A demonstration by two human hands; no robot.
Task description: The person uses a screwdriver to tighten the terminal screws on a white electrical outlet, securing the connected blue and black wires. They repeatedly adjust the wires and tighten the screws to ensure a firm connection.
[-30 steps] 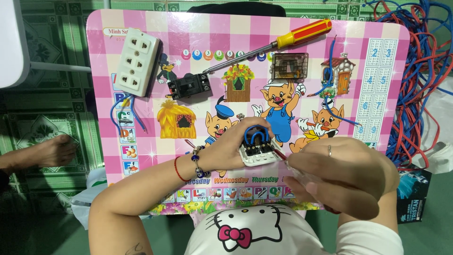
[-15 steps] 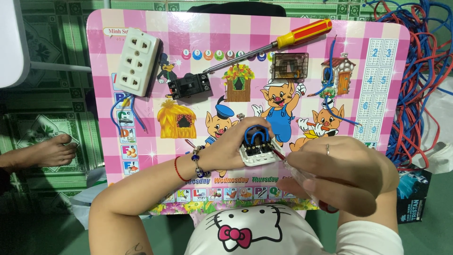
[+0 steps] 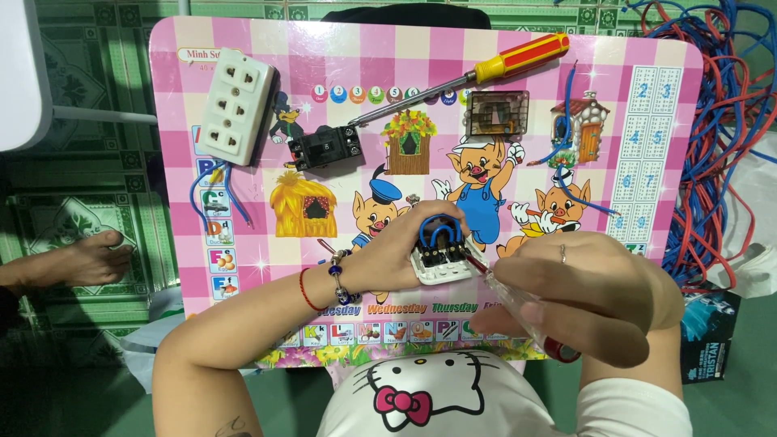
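Head view: white switch module (image 3: pixel 441 259), square, blue wire loops on its back, gripped by left hand (image 3: pixel 388 255) over pink surface (image 3: pixel 243 235); right hand (image 3: pixel 583 295) grips clear-handled screwdriver (image 3: pixel 522 311) against it.

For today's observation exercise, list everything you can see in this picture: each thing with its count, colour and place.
table: 1, pink checked with cartoon pigs, centre
socket strip: 1, white, table's upper left, blue wires below it
black part: 1, black, right of the strip
screwdriver: 1, red and yellow handle, table top
clear part: 1, clear and brown, below the screwdriver
switch: 1, white with blue wire loops, table's near edge
wires: a tangle, red and blue, floor at right
box: 1, dark, floor at lower right
foot: 1, another person's, floor at left
left hand: holds the switch
right hand: holds a clear-handled tool at the switch
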